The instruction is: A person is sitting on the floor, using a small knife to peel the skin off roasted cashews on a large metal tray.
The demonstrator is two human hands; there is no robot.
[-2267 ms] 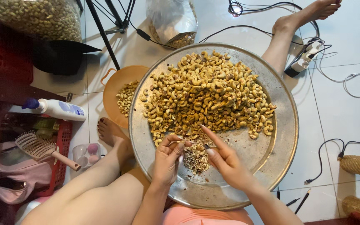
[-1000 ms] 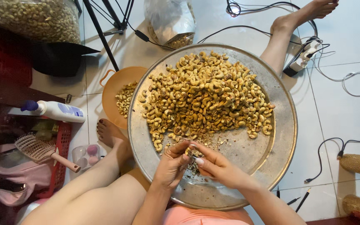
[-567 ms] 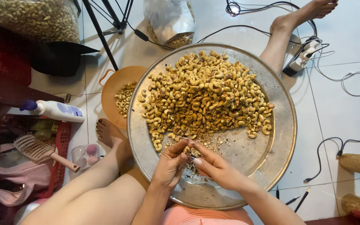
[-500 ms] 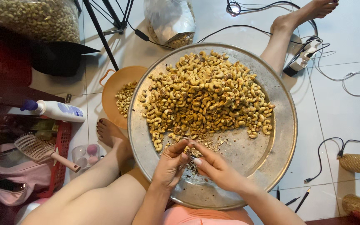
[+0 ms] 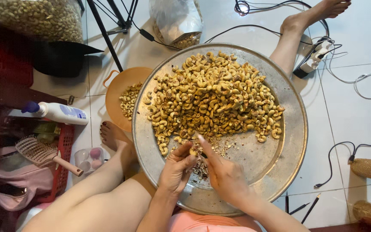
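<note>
A big round metal tray (image 5: 293, 129) lies on the floor between my legs, heaped with unpeeled cashew nuts (image 5: 213, 96). My left hand (image 5: 177, 169) pinches a single cashew nut (image 5: 193, 151) over the tray's near part. My right hand (image 5: 222, 172) meets it there, index finger stretched out against the nut. Under both hands lies a small heap of peeled skins (image 5: 202, 167). An orange bowl (image 5: 117, 92) with some peeled nuts (image 5: 129, 99) sits half under the tray's left rim.
My left foot (image 5: 112, 135) rests beside the bowl, my right leg (image 5: 297, 30) runs past the tray's far right. A sack of nuts (image 5: 35, 17), a plastic bag (image 5: 177, 21), a tripod leg (image 5: 104, 32), a power strip (image 5: 312, 60) with cables, a red basket (image 5: 63, 159) and pencils (image 5: 299, 206) surround it.
Both hands shifted slightly toward the nut pile and kept working one nut between the fingers. The right index finger now stretches out farther. Nothing else moved.
</note>
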